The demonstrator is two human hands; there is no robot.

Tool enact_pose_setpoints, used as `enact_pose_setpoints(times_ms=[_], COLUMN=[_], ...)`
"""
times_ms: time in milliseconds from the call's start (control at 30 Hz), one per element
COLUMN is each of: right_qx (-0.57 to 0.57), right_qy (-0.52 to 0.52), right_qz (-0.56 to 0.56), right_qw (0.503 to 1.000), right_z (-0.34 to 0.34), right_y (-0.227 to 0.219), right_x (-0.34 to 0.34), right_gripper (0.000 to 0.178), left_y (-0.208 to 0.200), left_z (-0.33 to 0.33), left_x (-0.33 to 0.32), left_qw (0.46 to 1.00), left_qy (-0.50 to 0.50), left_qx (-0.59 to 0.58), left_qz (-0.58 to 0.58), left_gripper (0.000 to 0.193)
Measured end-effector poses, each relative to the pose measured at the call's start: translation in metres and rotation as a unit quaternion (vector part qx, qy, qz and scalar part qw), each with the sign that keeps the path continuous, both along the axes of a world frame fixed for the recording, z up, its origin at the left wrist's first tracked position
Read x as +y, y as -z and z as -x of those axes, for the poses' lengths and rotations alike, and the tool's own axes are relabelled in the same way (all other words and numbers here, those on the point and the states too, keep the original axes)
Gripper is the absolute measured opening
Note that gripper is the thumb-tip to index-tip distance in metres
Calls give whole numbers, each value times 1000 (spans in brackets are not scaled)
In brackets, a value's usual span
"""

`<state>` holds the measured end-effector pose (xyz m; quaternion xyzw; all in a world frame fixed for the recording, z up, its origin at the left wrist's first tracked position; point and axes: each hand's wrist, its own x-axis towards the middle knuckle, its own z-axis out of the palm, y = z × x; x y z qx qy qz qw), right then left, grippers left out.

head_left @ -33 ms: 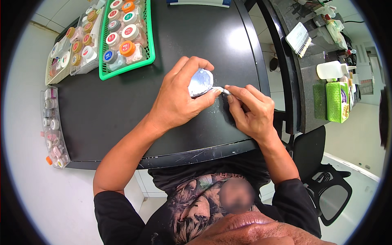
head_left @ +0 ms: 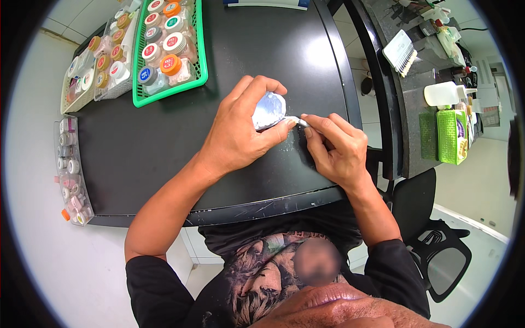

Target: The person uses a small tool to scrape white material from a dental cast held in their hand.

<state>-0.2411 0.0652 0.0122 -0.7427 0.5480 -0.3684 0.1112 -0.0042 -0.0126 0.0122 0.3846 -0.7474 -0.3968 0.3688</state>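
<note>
My left hand (head_left: 229, 128) curls round a rounded silvery-white piece (head_left: 269, 108) above the black table, thumb along its near edge and fingers over its far side. From the right, my right hand (head_left: 340, 152) pinches a slim whitish tool (head_left: 301, 123) between thumb and forefinger. The tool's tip meets the lower right edge of the piece, right beside my left thumb. Most of its handle is hidden inside my right hand. White crumbs and dust lie on the table below the two hands.
Several lidded jars fill a green basket (head_left: 202, 71) and a paler basket (head_left: 127, 82) at the far left. A clear organizer (head_left: 82, 216) with small pots lines the left edge. Right of the black table (head_left: 142, 175), a side counter bears a squeeze bottle (head_left: 439, 94), a green basket (head_left: 449, 147) and brushes.
</note>
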Motion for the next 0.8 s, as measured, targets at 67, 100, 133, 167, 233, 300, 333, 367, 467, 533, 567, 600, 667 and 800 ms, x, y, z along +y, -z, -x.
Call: enact_pose_setpoints(times_ms=[67,100,133,167,233,300,333,367,467,533,567,600,667,800], right_qx=[7,12,17,16,15,14,13,13,12,15,14,15,16,16], right_qy=[-2,0,1,1,2,1,0,0,2,2,2,2,2,6], right_qz=[-4,-4,-4,-4,1,2,3,3,1,2,3,3,3,3], right_qw=[1000,1000,1000,1000,1000,1000,1000,1000,1000,1000,1000,1000,1000,1000], right_z=[0,0,0,-1,-1,-1,-1,-1,-1,-1,-1,-1,-1,-1], right_y=[-1,-1,-2,-2,-1,0,0,0,-1,-1,-1,0,0,-1], right_x=[0,0,1,0,0,0,-1,-1,0,0,0,-1,-1,-1], right_gripper=[24,24,24,24,24,24,24,24,24,24,24,24,24,23], left_y=[0,1,1,1,1,2,2,1,0,0,0,0,1,1], left_z=[0,0,0,-1,0,0,0,0,1,1,1,0,0,1], left_x=[0,-1,-1,-1,-1,-1,0,-1,-1,0,0,0,0,0], left_qw=[1000,1000,1000,1000,1000,1000,1000,1000,1000,1000,1000,1000,1000,1000], left_qy=[9,9,13,15,13,12,10,9,11,10,8,8,10,9], left_qx=[-2,-2,-2,-4,-2,0,0,0,-3,-2,-1,-1,0,2], left_qz=[-8,-8,-10,-11,-9,-8,-5,-2,-3,-4,-5,-5,-6,1], left_gripper=[48,48,47,46,46,45,44,43,41,41,40,40,40,39])
